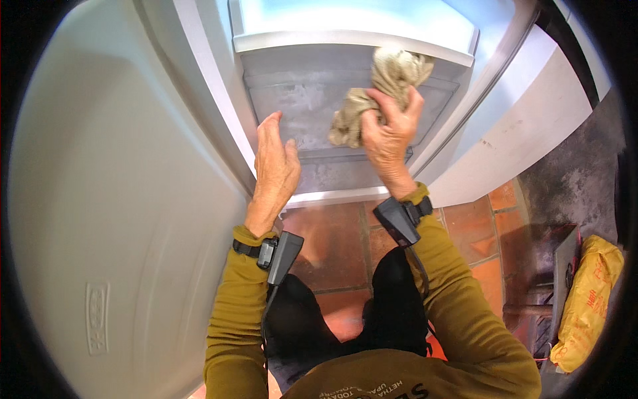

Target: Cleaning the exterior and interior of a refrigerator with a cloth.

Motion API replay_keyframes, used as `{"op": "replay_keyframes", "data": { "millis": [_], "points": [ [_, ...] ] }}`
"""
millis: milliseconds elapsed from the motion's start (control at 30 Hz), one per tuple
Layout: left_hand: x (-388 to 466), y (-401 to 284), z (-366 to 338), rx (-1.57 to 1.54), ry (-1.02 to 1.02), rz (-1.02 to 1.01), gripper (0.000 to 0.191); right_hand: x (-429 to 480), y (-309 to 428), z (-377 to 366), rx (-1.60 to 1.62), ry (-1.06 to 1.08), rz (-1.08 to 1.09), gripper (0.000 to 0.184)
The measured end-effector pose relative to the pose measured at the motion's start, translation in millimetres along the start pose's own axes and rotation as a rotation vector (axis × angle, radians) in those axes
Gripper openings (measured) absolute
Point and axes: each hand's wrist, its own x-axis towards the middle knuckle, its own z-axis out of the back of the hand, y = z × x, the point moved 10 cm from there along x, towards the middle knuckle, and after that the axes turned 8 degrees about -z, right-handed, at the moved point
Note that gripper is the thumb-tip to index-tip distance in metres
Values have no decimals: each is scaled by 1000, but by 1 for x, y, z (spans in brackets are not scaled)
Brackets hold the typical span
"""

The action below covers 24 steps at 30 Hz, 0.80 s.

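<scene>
A crumpled beige cloth [398,70] is bunched in my right hand [391,132], held in front of a translucent grey drawer front [304,99] inside a white refrigerator. The cloth's upper end reaches the white shelf edge [349,39] above the drawer. My left hand [277,164] is at the left side of the drawer, fingers apart and holding nothing; whether it touches the cabinet's inner edge I cannot tell. Whitish smears mark the drawer front. Each wrist wears a black strap with a dark device and a cable.
A large pale door panel [114,199] stands along the left. On the right is another white door [513,124], swung outward with small dark marks. Below lie terracotta floor tiles [329,239]. A yellow plastic bag [588,304] bearing writing rests on dark furniture at the lower right.
</scene>
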Motion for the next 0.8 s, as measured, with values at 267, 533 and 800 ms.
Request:
{"op": "replay_keyframes", "data": {
  "millis": [267, 533, 800],
  "points": [
    [-15, 35, 0, -82, 62, 274, 51, -61, 96, -93, 48, 480, 482, 16],
    [-23, 27, 9, -40, -1, 45, 59, -20, -63, 34, -374, 218, 178, 17],
    [-70, -6, 42, -132, -178, 75, 40, -39, -38, 0, -13, 178, -171, 27]
  ]
}}
